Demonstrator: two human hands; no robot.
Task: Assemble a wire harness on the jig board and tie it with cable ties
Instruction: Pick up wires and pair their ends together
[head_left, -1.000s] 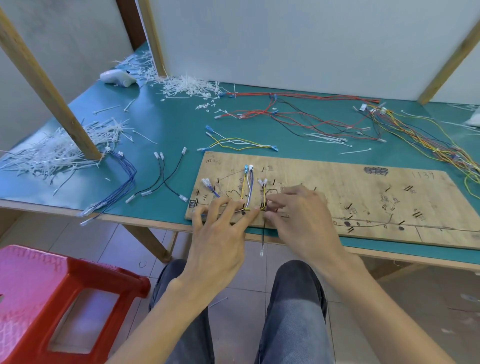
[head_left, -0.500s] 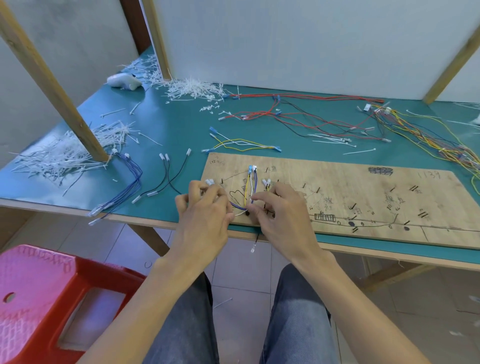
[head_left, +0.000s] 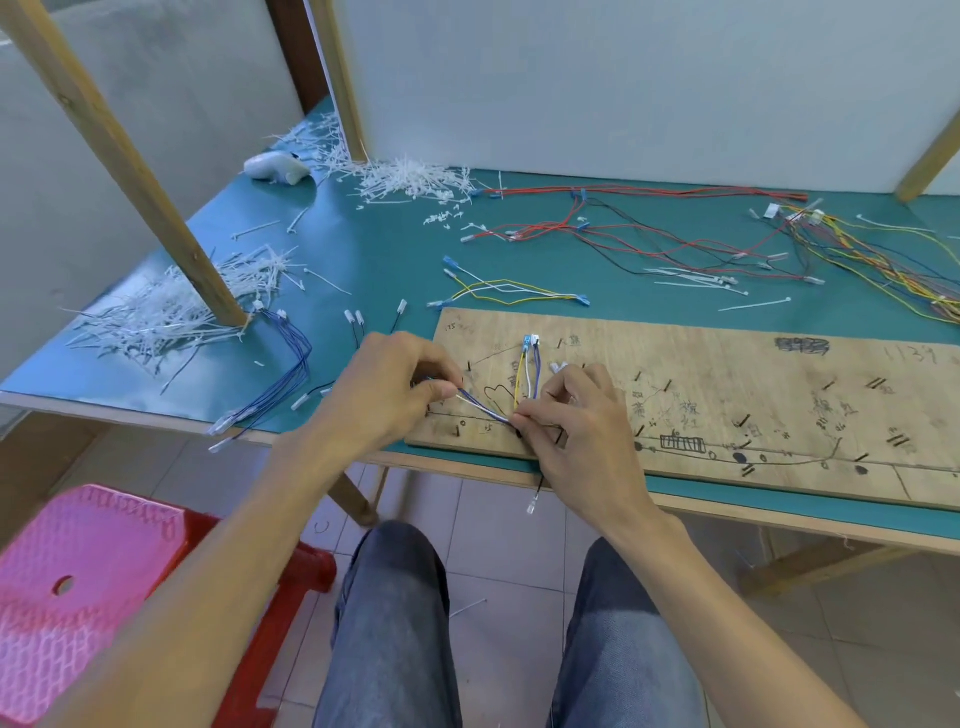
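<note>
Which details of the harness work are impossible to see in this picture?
All in the head view:
1. Left ends of the blue and white wires, covered by the left hand.
2. Where the wires meet, covered by the right hand.
3. Right end of the jig board, cut by the frame edge.
4. Handwriting on the board, too small.

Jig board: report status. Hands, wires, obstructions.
Left hand and right hand both pinching blue-white wires, stretched between them over jig board. Black lead dangling below right hand. Nothing blocking.

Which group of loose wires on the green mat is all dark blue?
The blue bundle beside the wooden post, left of the left hand; others are red, black, yellow or mixed.
</note>
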